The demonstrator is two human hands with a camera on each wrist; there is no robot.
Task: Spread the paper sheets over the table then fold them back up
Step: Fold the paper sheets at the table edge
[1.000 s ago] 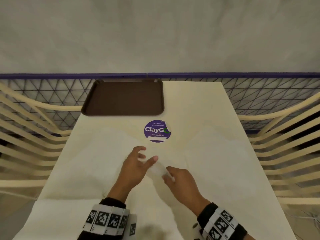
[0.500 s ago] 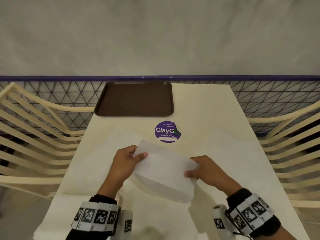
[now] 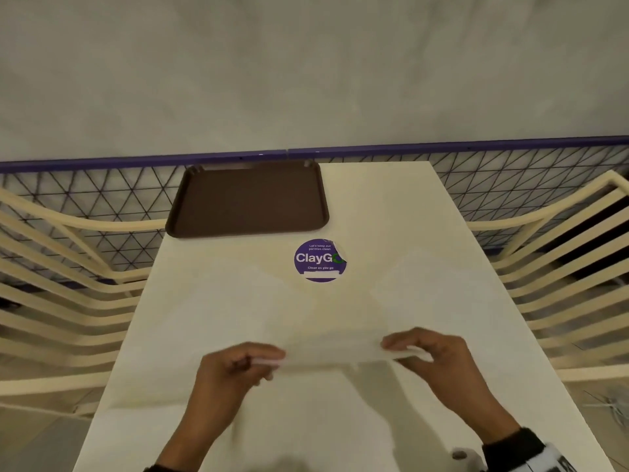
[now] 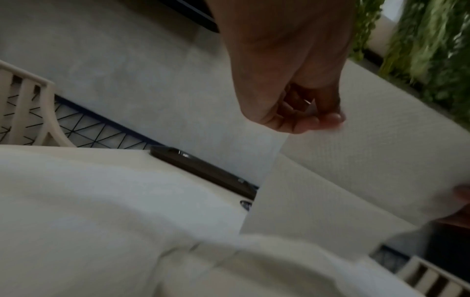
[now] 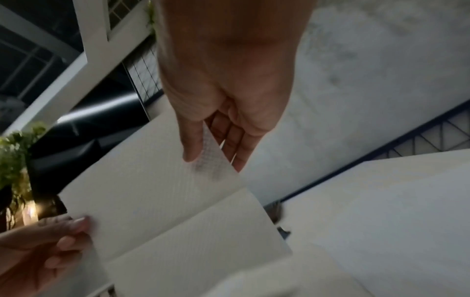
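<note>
A white textured paper sheet [image 3: 335,338] hangs stretched between my two hands above the cream table [image 3: 381,206]. My left hand [image 3: 253,361] pinches its left edge and my right hand [image 3: 406,349] pinches its right edge. In the left wrist view the left hand [image 4: 318,118] grips the sheet [image 4: 343,180] at a top corner. In the right wrist view the right hand [image 5: 211,158] holds the sheet [image 5: 165,211] between thumb and fingers, and a crease runs across it. Other sheets lie flat on the table at left [image 3: 211,318], at right [image 3: 442,294] and near me [image 3: 306,430].
A brown tray [image 3: 248,199] sits at the table's far left. A round purple ClayGo sticker [image 3: 318,260] is on the table's middle. Cream slatted chairs stand at the left [image 3: 68,301] and the right [image 3: 561,267]. A wire mesh fence [image 3: 102,192] and a grey wall run behind.
The small folded sheet between my hands has opened out. My hands have moved apart and back toward me, stretching the sheet wide and low over the table.
</note>
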